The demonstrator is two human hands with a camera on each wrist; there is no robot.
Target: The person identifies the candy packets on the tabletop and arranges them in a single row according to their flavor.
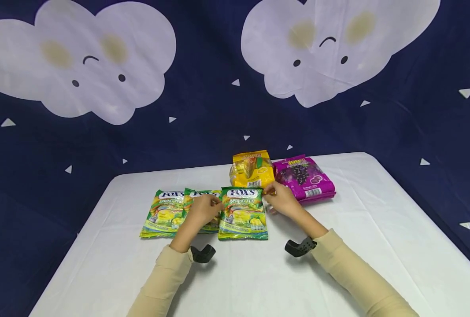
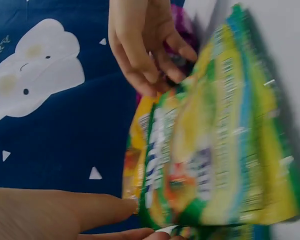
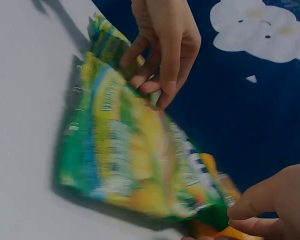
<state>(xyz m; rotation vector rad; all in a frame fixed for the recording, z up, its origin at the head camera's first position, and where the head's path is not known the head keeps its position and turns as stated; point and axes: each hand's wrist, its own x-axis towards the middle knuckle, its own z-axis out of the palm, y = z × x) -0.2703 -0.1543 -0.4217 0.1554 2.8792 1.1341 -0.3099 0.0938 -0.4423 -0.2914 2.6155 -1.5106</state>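
A green candy bag (image 1: pixel 243 214) lies rightmost in a row of three on the white table (image 1: pixel 338 264). My left hand (image 1: pixel 218 205) pinches its top left corner and my right hand (image 1: pixel 267 193) pinches its top right corner. The left wrist view has the bag (image 2: pixel 225 145) blurred, with my left hand (image 2: pixel 127 212) at its near corner and my right hand (image 2: pixel 155 70) at the far one. In the right wrist view my right hand (image 3: pixel 237 215) grips the bag (image 3: pixel 135 155) low right, and my left hand (image 3: pixel 150 85) holds the far corner.
Two more green bags lie to the left: one (image 1: pixel 163 213) in full view, the middle one (image 1: pixel 197 194) partly under my left hand. A yellow bag (image 1: pixel 252 169) and a purple bag (image 1: pixel 304 178) lie behind. A dark blue cloud-print cloth (image 1: pixel 203 110) hangs behind.
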